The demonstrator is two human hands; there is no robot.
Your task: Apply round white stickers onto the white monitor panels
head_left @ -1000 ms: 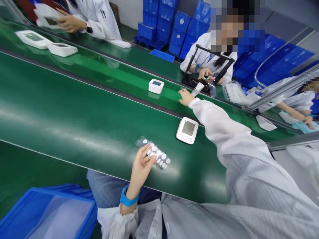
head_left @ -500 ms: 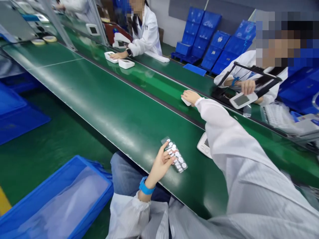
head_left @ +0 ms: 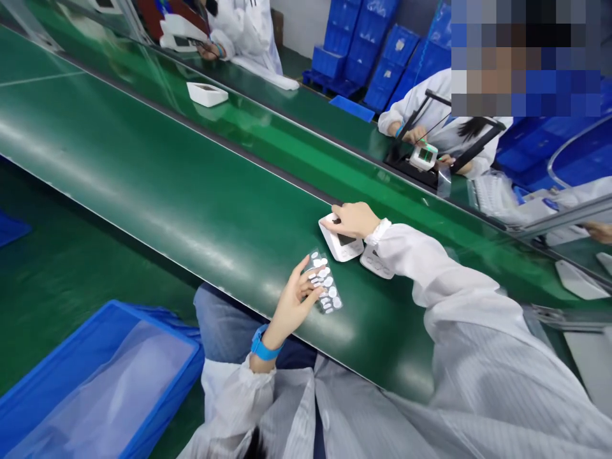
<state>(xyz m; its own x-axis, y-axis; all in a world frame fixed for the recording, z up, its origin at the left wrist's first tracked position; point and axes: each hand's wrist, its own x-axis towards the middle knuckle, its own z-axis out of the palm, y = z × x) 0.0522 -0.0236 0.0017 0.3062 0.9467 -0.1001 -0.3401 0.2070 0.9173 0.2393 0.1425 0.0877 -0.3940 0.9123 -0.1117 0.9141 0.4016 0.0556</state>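
Pinched in my left hand [head_left: 296, 294] is a clear sheet of white round stickers [head_left: 327, 284], held over the green bench near its front edge. My right hand [head_left: 356, 220] grips a white device with a dark screen [head_left: 351, 250] from above, fingers over its top edge. That device is at the bench's far side, tilted towards me. Right beside it, a second white device [head_left: 376, 263] lies partly hidden under my right wrist and sleeve.
Beyond the green bench [head_left: 157, 185] runs a green belt [head_left: 287, 150] carrying another white device [head_left: 207, 94]. Across it, a co-worker's hands hold a device [head_left: 423, 156] in a black frame [head_left: 459, 118]. A blue bin [head_left: 115, 312] with a plastic liner stands at lower left.
My right hand has drawn a white device from the belt to the near bench, beside the second one. My left hand still holds the sticker sheet. The view has shifted to the right.
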